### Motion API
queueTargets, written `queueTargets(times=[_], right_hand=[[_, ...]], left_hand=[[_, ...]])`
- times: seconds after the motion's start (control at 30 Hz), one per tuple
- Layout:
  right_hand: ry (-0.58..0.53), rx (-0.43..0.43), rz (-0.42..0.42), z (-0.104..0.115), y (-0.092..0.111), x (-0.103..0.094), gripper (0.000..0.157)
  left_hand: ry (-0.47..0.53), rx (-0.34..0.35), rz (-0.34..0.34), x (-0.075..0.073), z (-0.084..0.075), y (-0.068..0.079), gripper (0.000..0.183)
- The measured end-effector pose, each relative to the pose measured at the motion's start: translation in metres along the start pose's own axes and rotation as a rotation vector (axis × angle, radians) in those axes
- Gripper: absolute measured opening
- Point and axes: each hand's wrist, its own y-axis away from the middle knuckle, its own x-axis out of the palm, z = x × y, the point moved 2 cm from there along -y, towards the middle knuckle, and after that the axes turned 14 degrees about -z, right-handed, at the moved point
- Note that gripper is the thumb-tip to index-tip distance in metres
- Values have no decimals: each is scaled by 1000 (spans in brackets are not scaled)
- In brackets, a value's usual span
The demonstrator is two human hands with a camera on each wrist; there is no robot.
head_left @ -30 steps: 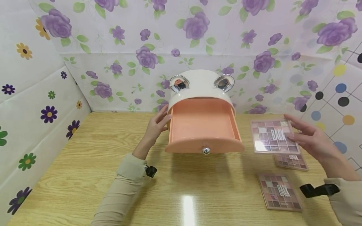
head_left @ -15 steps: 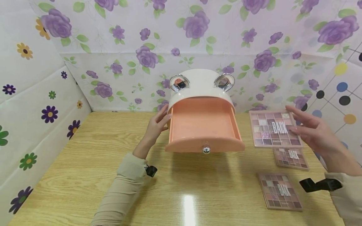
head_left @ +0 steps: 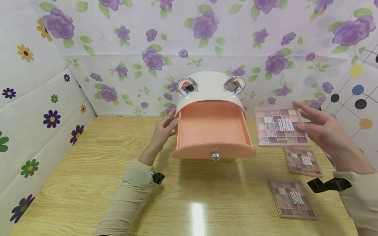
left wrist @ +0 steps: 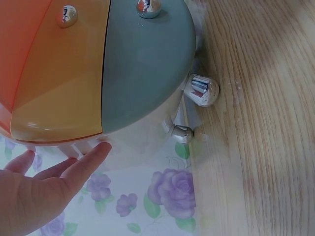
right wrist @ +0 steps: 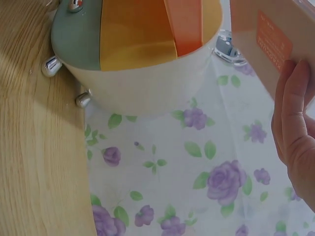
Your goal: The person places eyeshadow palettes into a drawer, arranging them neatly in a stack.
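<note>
A white desktop drawer cabinet (head_left: 210, 84) with two chrome-ringed eyes stands at the back of the table, its peach top drawer (head_left: 211, 127) pulled out with nothing inside. My left hand (head_left: 161, 133) rests against the cabinet's left side; in the left wrist view its fingers (left wrist: 88, 167) lie along the white wall near the mustard drawer front (left wrist: 64, 83). My right hand (head_left: 327, 134) pinches the right edge of an eyeshadow palette (head_left: 270, 129), lifted above the table to the drawer's right. The right wrist view shows the palette's back with an orange label (right wrist: 273, 42).
Two more eyeshadow palettes lie on the wooden table at the right, one (head_left: 304, 162) just below the lifted one and another (head_left: 292, 200) nearer the front. A flowered cloth (head_left: 127, 82) hangs right behind the cabinet. Chrome feet (left wrist: 182, 133) support the cabinet.
My right hand has raised the eyeshadow palette and carried it slightly left toward the cabinet, uncovering more of the palette beneath. The left hand and the drawer have stayed in place.
</note>
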Motion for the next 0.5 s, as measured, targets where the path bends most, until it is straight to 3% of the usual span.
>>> queueTargets(times=[0.17,0.5], right_hand=[[14,53,-25,1,-5,8,62],[17,66,-46,2,-16,33,60]], left_hand=[[12,-7,-3,0,1,-1,56],[8,-7,-17,0,0,-1,56]])
